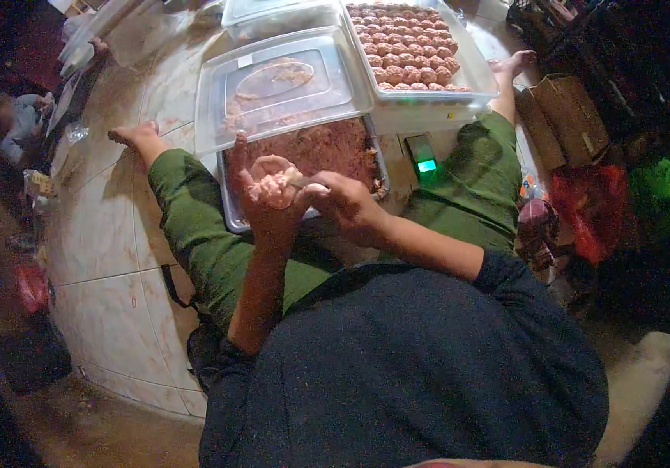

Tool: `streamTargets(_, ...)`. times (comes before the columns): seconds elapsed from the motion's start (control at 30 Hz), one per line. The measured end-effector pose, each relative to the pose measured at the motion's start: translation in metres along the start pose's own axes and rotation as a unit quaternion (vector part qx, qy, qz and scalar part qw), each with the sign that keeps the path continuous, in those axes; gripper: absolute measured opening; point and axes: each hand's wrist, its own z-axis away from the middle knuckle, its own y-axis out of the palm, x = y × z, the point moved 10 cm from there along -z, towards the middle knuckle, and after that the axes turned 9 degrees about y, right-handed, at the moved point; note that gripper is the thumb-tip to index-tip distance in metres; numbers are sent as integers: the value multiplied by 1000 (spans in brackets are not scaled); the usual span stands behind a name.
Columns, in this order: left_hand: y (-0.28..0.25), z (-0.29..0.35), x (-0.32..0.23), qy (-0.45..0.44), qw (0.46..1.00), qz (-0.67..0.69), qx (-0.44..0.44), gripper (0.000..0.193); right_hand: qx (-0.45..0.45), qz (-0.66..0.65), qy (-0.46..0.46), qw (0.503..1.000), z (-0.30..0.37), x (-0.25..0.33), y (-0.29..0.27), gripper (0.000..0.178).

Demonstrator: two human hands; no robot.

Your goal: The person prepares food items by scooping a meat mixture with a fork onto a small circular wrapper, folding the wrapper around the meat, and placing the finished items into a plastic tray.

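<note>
My left hand (268, 214) is cupped palm up over the tray, its fingers partly curled around a lump of pale pink minced meat (271, 189). Pinched in my right hand (352, 207) is a small grey utensil, apparently a spoon (300, 182), whose tip meets the lump; a whitish bit shows there. Both hands are close together above a metal tray (232, 217) spread with reddish minced meat (327, 152). A translucent plastic lid (288, 82), smeared with meat, covers the tray's far part. Beyond it on the right, a clear plastic box (428, 99) holds rows of meatballs (409, 54).
My legs in green trousers (194, 210) lie spread on the tiled floor (97, 234). A small dark device with a green-lit screen (427, 165) is by my right leg. Another plastic box (272, 17) stands far off. Cardboard (565, 117) and a red bag (592, 207) lie right; a person (23, 121) is far left.
</note>
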Motion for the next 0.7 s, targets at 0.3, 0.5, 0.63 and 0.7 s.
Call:
streamTargets(0.3, -9, -2, -9, -16, 999, -2, -35, 101, 46, 158, -2, 986, -6, -2, 6, 13)
streamTargets(0.5, -7, -3, -16, 88, 992, -90, -2, 102, 40, 131, -11, 990, 2, -4, 22, 14)
streamTargets(0.63, -11, -2, -13, 56, 995, -70, -41, 97, 55, 220, 46, 973, -8, -7, 19, 14)
streamTargets(0.7, -11, -5, -19, 93, 992, -85, -28, 89, 38, 235, 19, 971, -14, 10, 3, 15)
